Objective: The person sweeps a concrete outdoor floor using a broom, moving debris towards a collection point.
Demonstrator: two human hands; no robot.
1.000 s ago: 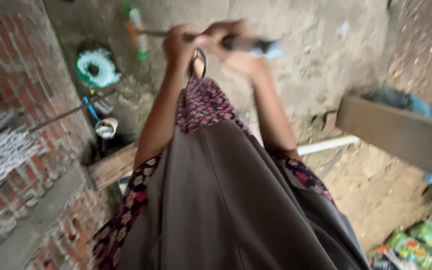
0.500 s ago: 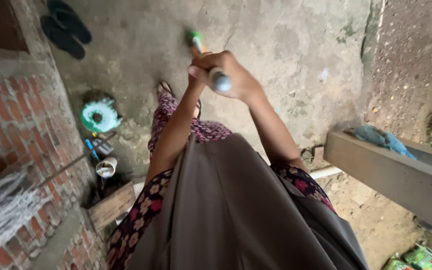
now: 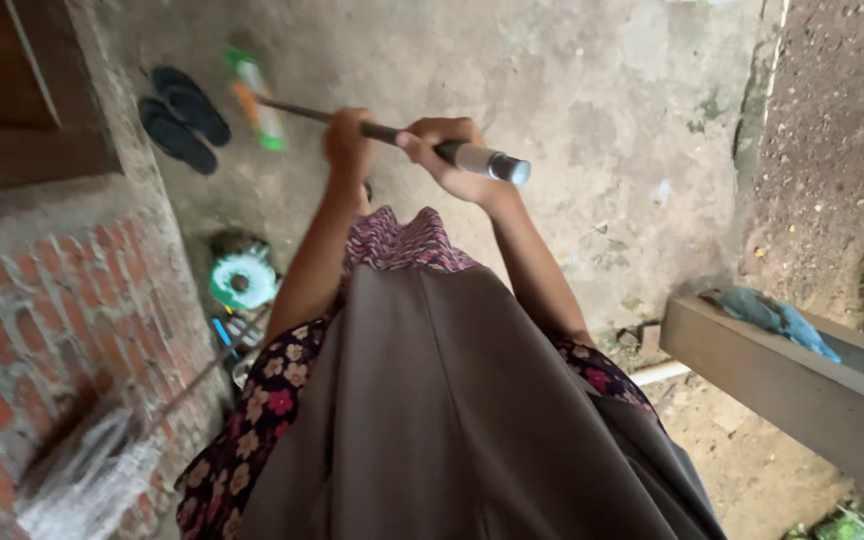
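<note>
Both my hands grip a long broom handle (image 3: 472, 157) of dark metal with a silver end. My left hand (image 3: 347, 140) holds it lower down the shaft, my right hand (image 3: 449, 152) nearer the silver end. The green and orange broom head (image 3: 255, 98) rests on the concrete floor (image 3: 572, 90) at the upper left, close to a pair of dark sandals (image 3: 182, 118). My brown skirt and flowered sleeves fill the lower middle of the view.
A red brick wall (image 3: 62, 330) runs along the left. At its foot lie a green and white ring-shaped object (image 3: 242, 280) and small tools. A grey concrete beam (image 3: 802, 385) with a blue cloth (image 3: 777, 315) stands at right.
The broom head has swung from straight ahead to the left, toward the sandals. The handle now lies across my view, and my hands have moved apart along it.
</note>
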